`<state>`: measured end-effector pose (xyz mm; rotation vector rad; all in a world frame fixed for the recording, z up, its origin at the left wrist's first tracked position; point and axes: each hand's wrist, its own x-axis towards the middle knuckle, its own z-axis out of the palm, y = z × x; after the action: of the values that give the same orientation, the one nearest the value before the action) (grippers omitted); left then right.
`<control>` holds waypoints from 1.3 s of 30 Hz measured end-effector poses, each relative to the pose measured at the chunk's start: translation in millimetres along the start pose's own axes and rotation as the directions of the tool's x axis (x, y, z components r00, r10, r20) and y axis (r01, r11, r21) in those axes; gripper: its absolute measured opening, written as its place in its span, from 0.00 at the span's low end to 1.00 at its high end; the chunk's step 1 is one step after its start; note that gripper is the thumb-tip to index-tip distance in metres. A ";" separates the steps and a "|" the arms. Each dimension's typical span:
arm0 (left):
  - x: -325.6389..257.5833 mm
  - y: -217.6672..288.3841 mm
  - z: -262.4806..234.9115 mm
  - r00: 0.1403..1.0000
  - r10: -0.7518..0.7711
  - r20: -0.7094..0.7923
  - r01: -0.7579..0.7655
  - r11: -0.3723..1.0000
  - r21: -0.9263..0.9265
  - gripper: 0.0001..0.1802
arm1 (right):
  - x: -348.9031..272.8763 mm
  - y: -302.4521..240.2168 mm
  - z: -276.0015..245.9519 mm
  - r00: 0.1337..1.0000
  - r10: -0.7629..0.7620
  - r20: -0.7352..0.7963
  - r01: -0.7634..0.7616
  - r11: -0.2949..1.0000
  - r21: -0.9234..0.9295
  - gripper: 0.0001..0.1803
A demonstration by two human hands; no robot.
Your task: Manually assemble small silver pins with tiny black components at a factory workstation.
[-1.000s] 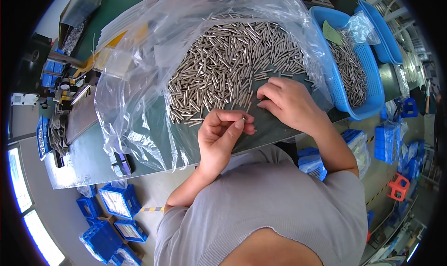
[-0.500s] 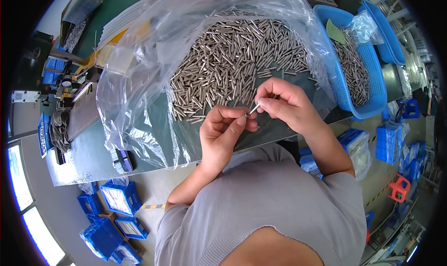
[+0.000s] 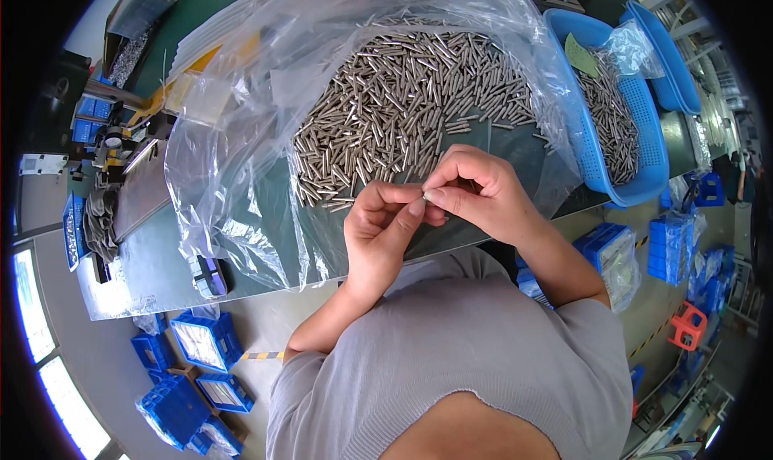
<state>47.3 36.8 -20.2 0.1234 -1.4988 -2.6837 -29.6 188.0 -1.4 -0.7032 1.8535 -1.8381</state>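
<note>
My left hand (image 3: pixel 380 228) is closed in a pinch of thumb and forefinger, and what it holds is hidden. Its fingertips meet those of my right hand (image 3: pixel 485 193), which pinches a thin metal pin (image 3: pixel 424 196). Only a tiny bright bit of that pin shows between the fingers. Just beyond my hands a broad heap of short, slim metal pins (image 3: pixel 386 110) lies on clear plastic sheeting (image 3: pixel 233 210) over the dark green table (image 3: pixel 153 271).
On the right stands a blue perforated basket (image 3: pixel 644 150) of similar pins with a green paper tag (image 3: pixel 580 56). A second blue basket (image 3: pixel 672 82) is behind it. Blue crates (image 3: pixel 201 339) sit on the floor at left, a red stool (image 3: pixel 688 325) at right.
My right hand has moved left, bringing the pin to my left fingertips. The pin showed plainly before and is now mostly covered. My left hand has barely moved.
</note>
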 end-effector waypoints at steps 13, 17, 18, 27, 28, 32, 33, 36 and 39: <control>0.5 -3.2 -2.4 0.998 0.063 -0.024 -0.065 0.994 -0.089 0.03 | 2.7 -3.7 -46.1 0.949 0.299 0.102 -0.304 0.781 0.546 0.08; 1.1 -0.9 -1.1 0.998 0.056 -0.024 -0.058 0.994 -0.096 0.03 | 4.1 -6.1 -24.1 0.991 -0.132 -0.015 0.105 0.848 -0.520 0.08; 1.3 -0.2 -0.3 0.998 0.054 -0.014 -0.055 0.994 -0.096 0.03 | 4.4 -4.5 -23.6 0.991 -0.130 -0.015 0.104 0.848 -0.519 0.08; 0.6 -1.0 -1.5 0.999 0.046 -0.012 -0.047 0.997 -0.065 0.03 | 5.0 -2.0 -26.8 0.986 -0.128 0.111 0.167 0.620 -0.767 0.07; 0.8 -1.0 -1.3 0.999 0.045 -0.009 -0.045 0.997 -0.064 0.03 | 5.7 -1.2 -25.6 0.984 -0.140 0.109 0.173 0.611 -0.772 0.07; 1.4 -1.8 -1.2 0.999 0.046 -0.005 -0.046 0.997 -0.054 0.03 | 5.3 3.0 -25.5 0.980 -0.171 0.106 0.189 0.609 -0.771 0.07; 1.7 -1.9 -0.9 0.999 0.044 -0.005 -0.044 0.997 -0.062 0.03 | 4.8 1.9 -26.6 0.979 -0.173 0.104 0.189 0.608 -0.771 0.07; 1.2 -0.9 1.2 1.000 0.027 -0.002 -0.027 0.999 -0.043 0.03 | 2.6 -7.2 -31.0 0.978 -0.204 0.033 0.180 0.764 -0.620 0.05; 0.3 -1.2 -0.4 1.000 0.029 0.008 -0.029 0.999 -0.013 0.03 | 1.1 -17.9 -29.4 0.993 -0.112 -0.034 0.093 0.929 -0.358 0.04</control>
<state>47.0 37.1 -21.4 0.0891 -1.4739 -2.6739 -47.9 210.3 17.3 -0.8955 2.2555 -1.6083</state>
